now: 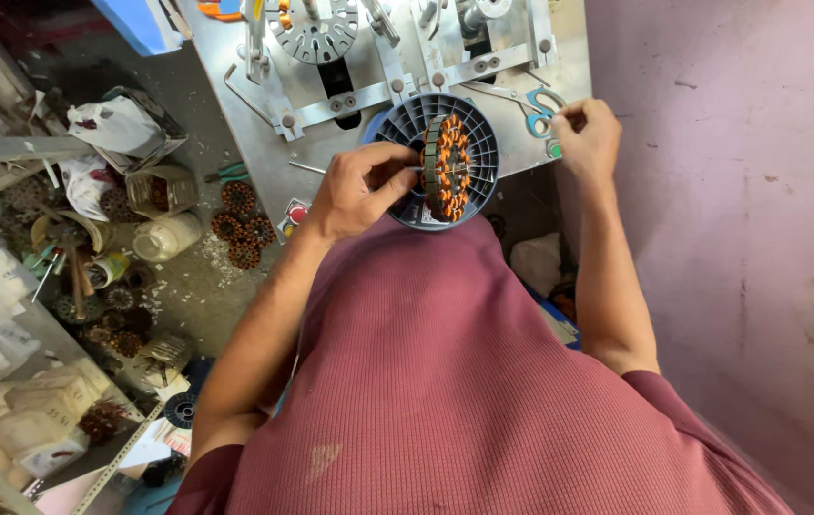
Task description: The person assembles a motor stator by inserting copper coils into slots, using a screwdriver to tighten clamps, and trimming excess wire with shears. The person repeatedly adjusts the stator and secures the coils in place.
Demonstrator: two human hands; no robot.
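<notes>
A round stator wound with copper coils stands on edge inside a dark blue ribbed plastic housing at the near edge of a grey metal machine table. My left hand pinches a thin metal shaft or wire at the stator's left side. My right hand is raised to the right of the housing, fingers closed on what looks like a thin wire, right beside blue-handled scissors. A red shirt fills the lower view.
A winding machine with a slotted disc and metal brackets sits on the table's far part. Several wound stators lie on the floor at left, with a white jar, bags, boxes and clutter. A pink wall rises at right.
</notes>
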